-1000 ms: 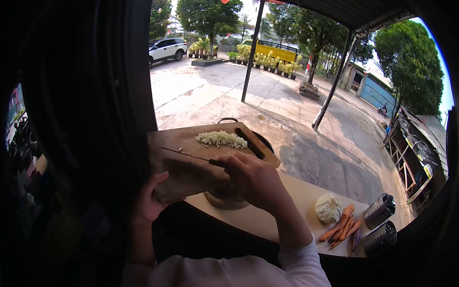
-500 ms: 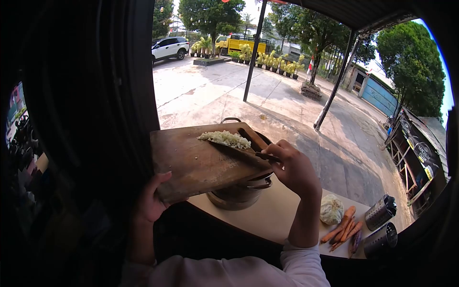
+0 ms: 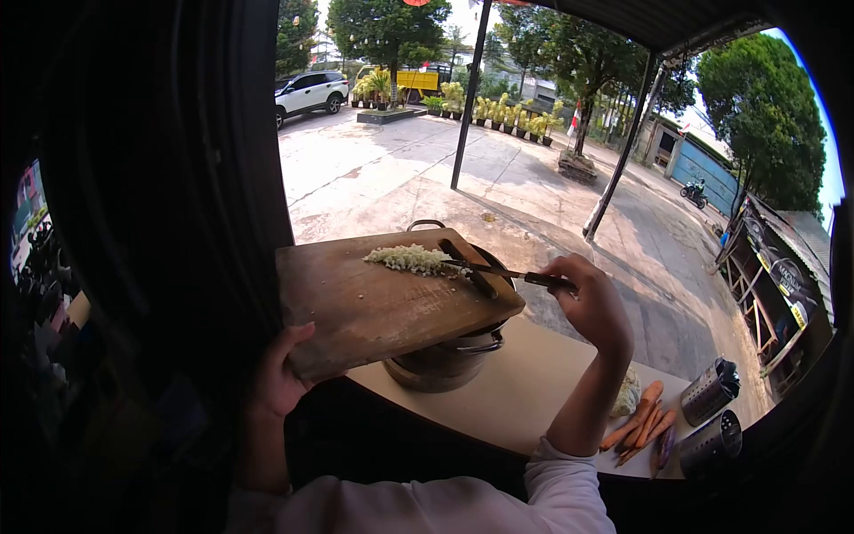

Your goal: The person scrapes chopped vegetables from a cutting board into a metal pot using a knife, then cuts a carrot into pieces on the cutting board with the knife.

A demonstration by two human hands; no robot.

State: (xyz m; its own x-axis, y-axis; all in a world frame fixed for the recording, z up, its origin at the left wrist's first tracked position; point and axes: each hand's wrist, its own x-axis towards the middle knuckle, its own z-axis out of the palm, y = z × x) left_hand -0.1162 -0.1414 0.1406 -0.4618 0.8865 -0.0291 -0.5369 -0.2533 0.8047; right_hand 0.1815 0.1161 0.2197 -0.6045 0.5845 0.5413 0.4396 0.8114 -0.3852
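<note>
My left hand grips the near left corner of a wooden cutting board, thumb on top. The board is held up over a metal pot, covering most of the pot's opening. Finely chopped whitish pieces, perhaps garlic or onion, lie in a heap near the board's far edge. In my right hand is a knife, fingers closed round its dark handle. Its blade points left across the board's long handle slot and reaches the right end of the heap.
The pot stands on a pale counter. At the counter's right are a partly hidden cabbage, several carrots and two perforated metal holders. Beyond lies a paved yard with posts, plants and a parked white car.
My right hand has moved right with the knife, and the blade now lies at the heap's right end instead of along its near side. The board has barely moved.
</note>
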